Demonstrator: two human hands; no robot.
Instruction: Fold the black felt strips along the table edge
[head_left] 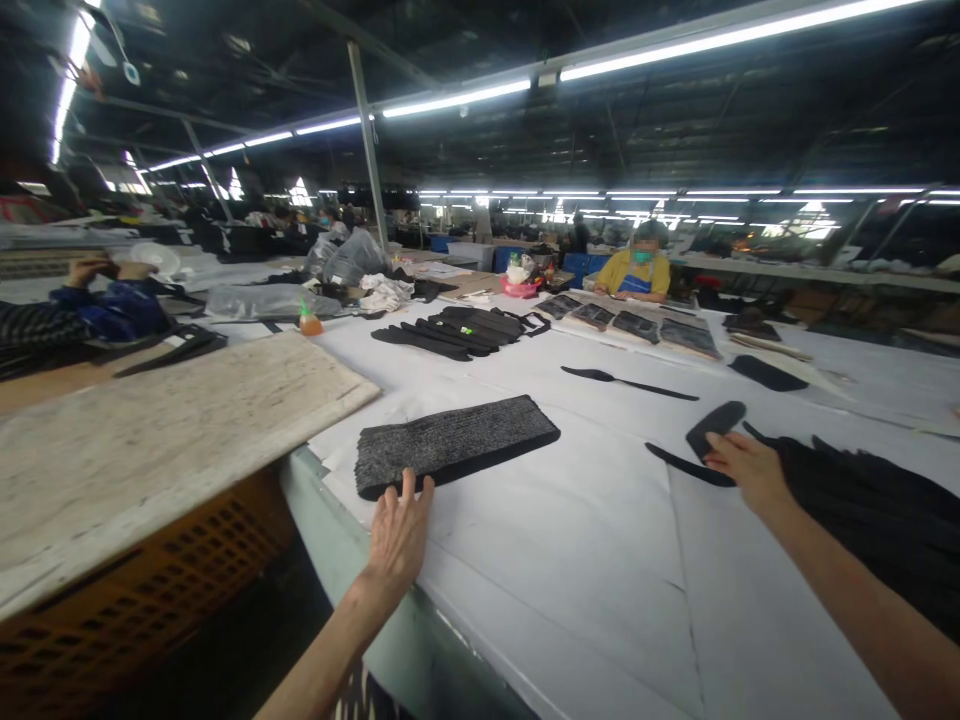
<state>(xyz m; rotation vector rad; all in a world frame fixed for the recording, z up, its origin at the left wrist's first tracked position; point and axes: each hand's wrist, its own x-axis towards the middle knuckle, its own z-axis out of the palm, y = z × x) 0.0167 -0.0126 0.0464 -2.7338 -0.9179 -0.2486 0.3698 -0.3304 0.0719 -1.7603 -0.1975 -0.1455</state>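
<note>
Head: illegible tags [466, 331] beyond grey stack [459, 440]

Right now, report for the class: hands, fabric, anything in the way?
Left hand open, at near edge of speckled dark fabric. Right hand pinching small black piece. Possible obstruction: thin black strip beside right hand.

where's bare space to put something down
The white table shows bare between the grey-black stack at the left hand and the curved black strip near the right hand, and on toward the near edge. It's crowded at right under the dark pile and farther back around the row of black pieces.
</note>
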